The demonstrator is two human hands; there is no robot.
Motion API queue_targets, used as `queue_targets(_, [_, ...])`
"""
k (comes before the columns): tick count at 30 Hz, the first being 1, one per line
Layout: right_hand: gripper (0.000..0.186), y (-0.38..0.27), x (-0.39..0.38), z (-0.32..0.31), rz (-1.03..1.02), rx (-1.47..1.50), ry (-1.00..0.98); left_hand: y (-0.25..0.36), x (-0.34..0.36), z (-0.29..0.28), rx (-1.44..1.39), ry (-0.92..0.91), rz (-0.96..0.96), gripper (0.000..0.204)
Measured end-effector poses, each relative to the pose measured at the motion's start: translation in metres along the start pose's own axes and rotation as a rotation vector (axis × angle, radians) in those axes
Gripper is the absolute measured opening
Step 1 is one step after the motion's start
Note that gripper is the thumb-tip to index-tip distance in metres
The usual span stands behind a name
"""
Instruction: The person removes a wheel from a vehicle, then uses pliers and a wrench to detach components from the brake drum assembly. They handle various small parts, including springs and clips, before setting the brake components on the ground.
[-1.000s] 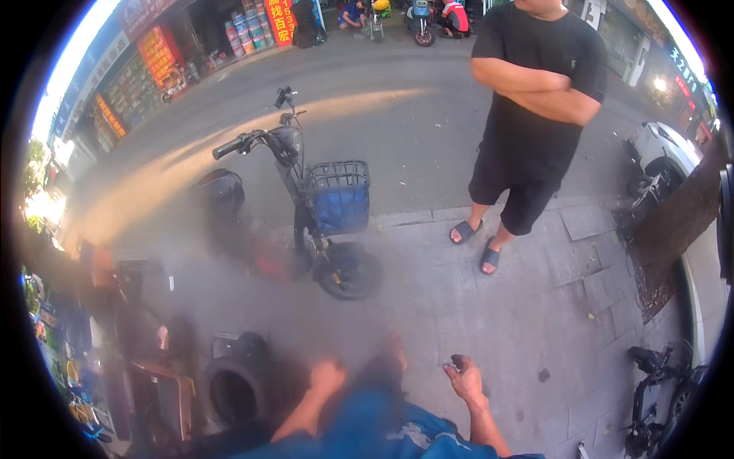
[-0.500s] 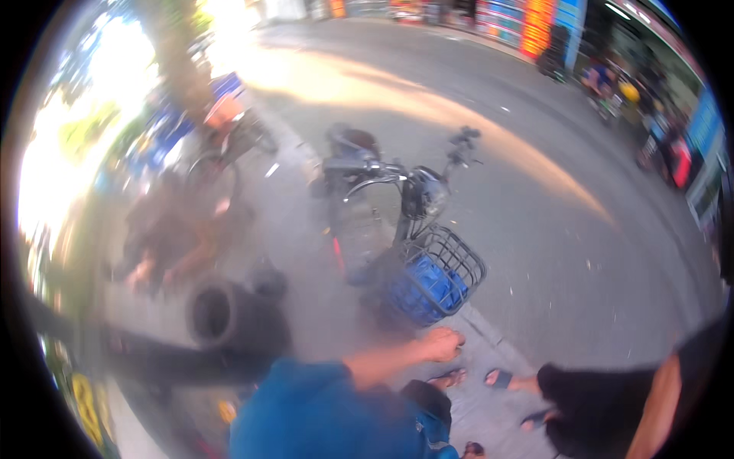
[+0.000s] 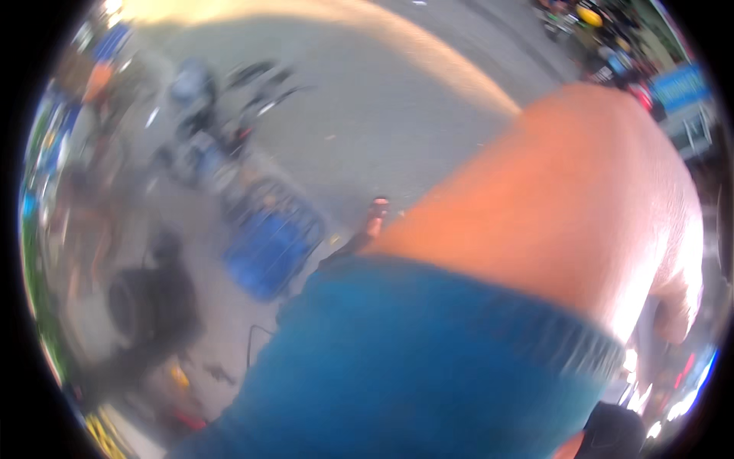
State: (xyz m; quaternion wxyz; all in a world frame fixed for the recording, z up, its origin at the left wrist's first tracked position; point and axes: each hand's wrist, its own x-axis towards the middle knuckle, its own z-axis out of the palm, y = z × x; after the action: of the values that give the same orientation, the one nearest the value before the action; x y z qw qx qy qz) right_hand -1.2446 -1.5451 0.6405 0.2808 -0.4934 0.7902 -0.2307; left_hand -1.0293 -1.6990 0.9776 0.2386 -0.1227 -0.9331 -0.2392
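A large bare arm in a blue sleeve (image 3: 428,344) fills the middle and right, very close and blurred. I take it for my left arm; it bends sharply at the upper right. My left hand (image 3: 677,310) hangs downward at the right edge, its fingers smeared, and nothing in it can be made out. Low at the right lies a black rounded object (image 3: 612,432) with a patch of skin beside it; what it is stays unclear. My right hand cannot be picked out.
A blurred two-wheeler (image 3: 202,130) stands left of centre, a blue-filled basket (image 3: 267,252) in front of it. Nearer left is a dark round-ended object (image 3: 153,298). A foot (image 3: 377,210) shows past the sleeve. Parked motorbikes (image 3: 596,30) line the road's far side.
The view has swung, so the two-wheeler and basket now sit further left. My left arm has come up much closer and its hand has moved to the right edge. The black-clothed person has left view.
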Motion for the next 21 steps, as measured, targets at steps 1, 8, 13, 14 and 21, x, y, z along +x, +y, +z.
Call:
queue_targets(1, [0.038, 0.006, 0.011, 0.008, 0.051, -0.006, -0.008, -0.017, 0.002, -0.027, -0.015, 0.000, 0.028, 0.023])
queue_targets(8, [0.040, 0.044, 0.046, 0.045, 0.508, -0.046, 0.027, -0.203, 0.077, -0.152, -0.203, -0.154, 0.146, 0.030])
queue_targets(13, [0.035, -0.009, 0.052, 0.099, 1.062, 0.211, 0.048, -0.422, 0.108, -0.065, 0.465, -0.444, 0.040, 0.018])
queue_targets(14, [0.034, -0.026, 0.041, 0.109, 1.179, 0.289, 0.071, -0.459, 0.083, -0.055, 0.399, -0.519, -0.111, 0.018])
queue_targets(21, [0.040, -0.066, 0.239, 0.024, 1.065, 0.271, 0.056, -0.617, -0.137, -0.032, 0.299, -0.580, -0.901, 0.027])
